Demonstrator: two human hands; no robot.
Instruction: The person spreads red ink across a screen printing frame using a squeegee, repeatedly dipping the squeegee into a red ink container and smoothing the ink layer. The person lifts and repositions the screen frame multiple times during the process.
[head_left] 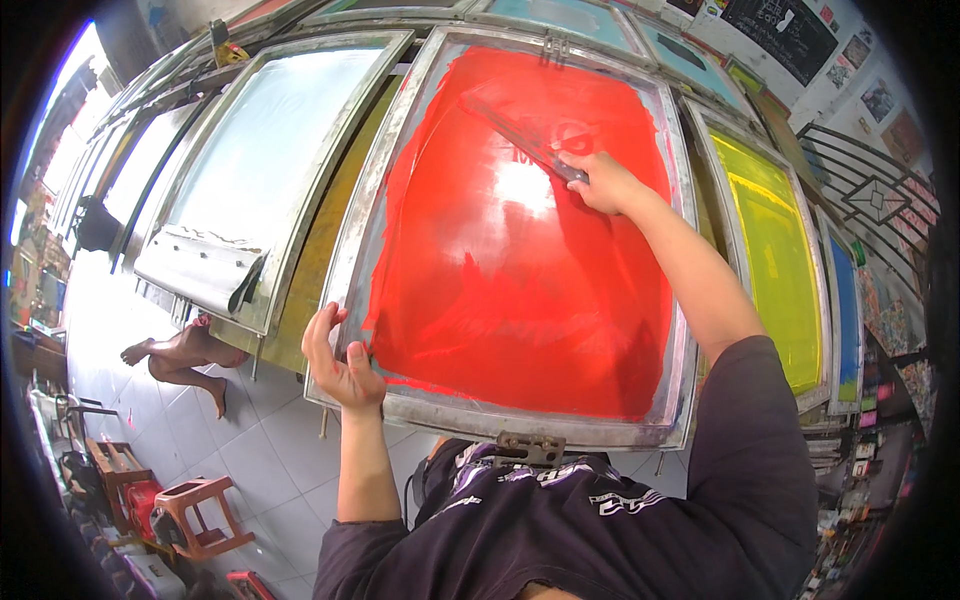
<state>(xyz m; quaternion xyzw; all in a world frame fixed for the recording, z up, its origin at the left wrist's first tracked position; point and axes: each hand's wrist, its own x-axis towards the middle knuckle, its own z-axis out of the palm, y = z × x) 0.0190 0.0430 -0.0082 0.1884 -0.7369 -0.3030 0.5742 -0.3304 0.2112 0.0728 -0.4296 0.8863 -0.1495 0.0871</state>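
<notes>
A large screen-printing frame (560, 426) with a pale metal rim lies before me. Glossy red ink (520, 290) covers most of its mesh, streaked along the lower part, with darker lettering showing through near the top. My right hand (602, 182) is closed around the dark handle of a long-bladed spatula (520, 133). Its red-smeared blade slants up and left, low over the upper half of the ink; whether it touches all along cannot be told. My left hand (345, 365) grips the frame at its near left corner, thumb on the inner side and fingers toward the outside.
To the left stands a frame with pale mesh (280, 130), a grey flap at its near end. Frames with yellow (775, 250) and blue (846, 310) mesh stand to the right. A metal hinge bracket (530, 449) juts toward me. Another person's legs (190, 355) and a stool (200, 510) are lower left.
</notes>
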